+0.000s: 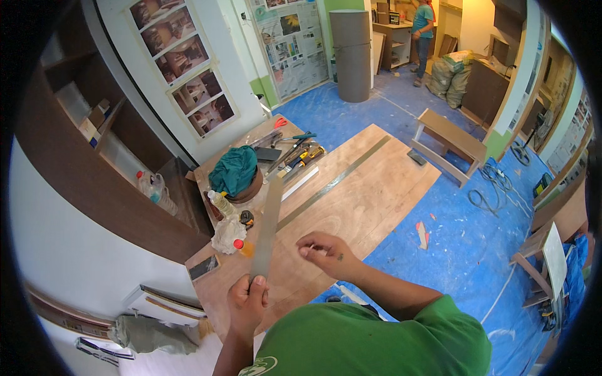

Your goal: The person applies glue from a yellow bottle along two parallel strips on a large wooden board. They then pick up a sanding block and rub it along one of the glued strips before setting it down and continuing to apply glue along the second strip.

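Observation:
My left hand (pixel 248 297) grips the lower end of a long flat grey-brown strip (pixel 267 225), which it holds up at a slant above the plywood tabletop (pixel 329 207). To the right of the strip, my right hand (pixel 324 254) is over the board with its fingers curled; a small pale bit shows by the fingertips, too small to name. A similar long strip (pixel 338 178) lies flat along the board. Beside the held strip stands a small bottle of orange liquid with a red cap (pixel 240 244). A white strip (pixel 300 184) lies near the hand tools.
Screwdrivers and chisels (pixel 303 159), a green cloth (pixel 233 171), a tape measure (pixel 246 218) and a clear bottle (pixel 221 203) crowd the left side. Beyond are a wooden bench (pixel 451 141), a coiled cable (pixel 491 188) on blue floor sheeting (pixel 409 263), and a person (pixel 422 33).

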Tool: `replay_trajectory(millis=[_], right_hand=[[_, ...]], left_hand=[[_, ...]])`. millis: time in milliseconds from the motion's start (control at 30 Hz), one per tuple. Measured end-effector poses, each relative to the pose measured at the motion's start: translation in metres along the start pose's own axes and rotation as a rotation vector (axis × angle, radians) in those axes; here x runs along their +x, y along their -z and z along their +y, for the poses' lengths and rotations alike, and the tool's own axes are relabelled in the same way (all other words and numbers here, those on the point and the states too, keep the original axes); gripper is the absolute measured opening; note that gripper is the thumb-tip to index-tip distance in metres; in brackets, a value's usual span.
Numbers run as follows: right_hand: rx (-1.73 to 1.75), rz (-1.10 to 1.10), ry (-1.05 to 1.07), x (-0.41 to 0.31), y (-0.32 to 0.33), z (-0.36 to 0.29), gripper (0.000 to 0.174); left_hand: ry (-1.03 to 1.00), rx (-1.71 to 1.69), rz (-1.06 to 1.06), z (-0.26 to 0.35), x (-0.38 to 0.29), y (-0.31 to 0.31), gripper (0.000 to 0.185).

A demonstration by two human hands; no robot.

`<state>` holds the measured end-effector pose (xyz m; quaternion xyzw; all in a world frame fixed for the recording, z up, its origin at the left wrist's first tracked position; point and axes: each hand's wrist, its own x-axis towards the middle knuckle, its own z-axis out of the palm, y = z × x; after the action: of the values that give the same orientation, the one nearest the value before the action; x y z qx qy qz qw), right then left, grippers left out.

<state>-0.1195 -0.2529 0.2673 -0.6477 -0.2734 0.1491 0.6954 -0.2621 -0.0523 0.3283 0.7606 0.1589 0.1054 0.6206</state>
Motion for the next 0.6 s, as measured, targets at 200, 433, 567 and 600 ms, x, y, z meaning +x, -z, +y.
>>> replay_trajectory(millis=[200, 433, 567, 600], right_hand=[[0.554, -0.359, -0.101, -0.002, -0.041, -0.003, 0.023], [-0.021, -0.359, -0.003, -0.001, -0.033, -0.037, 0.023], [0.055, -0.319, -0.013, -0.001, -0.034, -0.034, 0.024], [0.094, -0.313, -0.036, -0.001, -0.035, -0.036, 0.024]], left_hand=[[0.036, 0.029, -0.147, 0.011, -0.007, -0.022, 0.027], [0.020, -0.008, -0.173, 0.007, 0.004, -0.028, 0.020], [0.055, -0.095, -0.191, -0.002, 0.009, -0.033, 0.021], [0.073, -0.109, -0.173, -0.004, 0.009, -0.033, 0.021]])
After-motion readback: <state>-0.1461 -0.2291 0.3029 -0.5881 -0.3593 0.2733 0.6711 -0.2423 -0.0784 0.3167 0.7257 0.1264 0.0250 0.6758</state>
